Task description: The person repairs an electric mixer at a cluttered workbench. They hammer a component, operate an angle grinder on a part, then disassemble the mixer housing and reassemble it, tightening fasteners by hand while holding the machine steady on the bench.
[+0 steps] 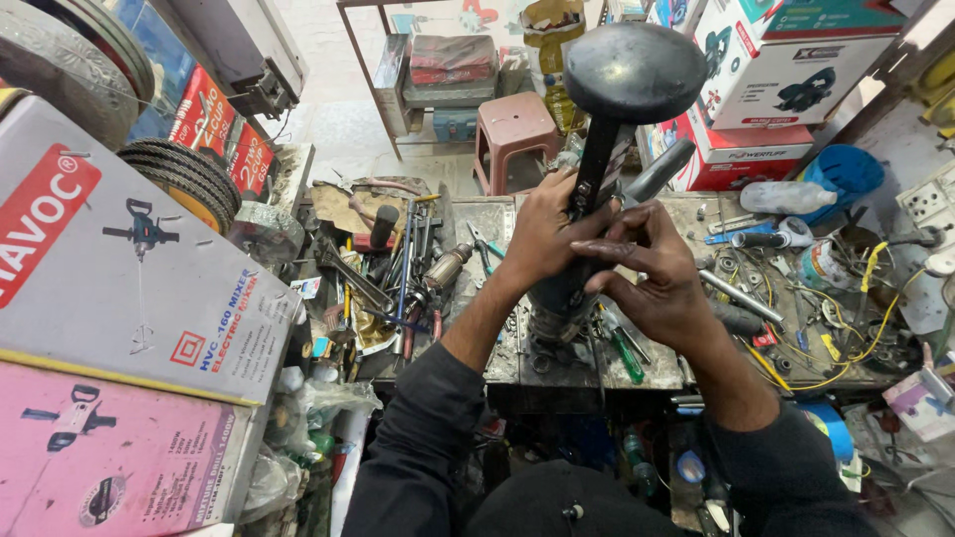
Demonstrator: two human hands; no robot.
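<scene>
A black power tool (607,129) stands upright on the cluttered workbench (657,370), its round flat black end pointing up toward the camera. My left hand (542,234) wraps around the tool's shaft from the left. My right hand (657,278) grips the lower body from the right, thumb and fingers pressed against it. Both forearms wear dark sleeves. The tool's base is hidden behind my hands.
Screwdrivers, pliers and metal parts (398,268) litter the bench's left half; yellow wires (865,338) and a white bottle (786,196) lie right. Cardboard tool boxes (129,288) stack at left, abrasive discs (189,179) behind them. A pink stool (512,134) and shelf stand beyond.
</scene>
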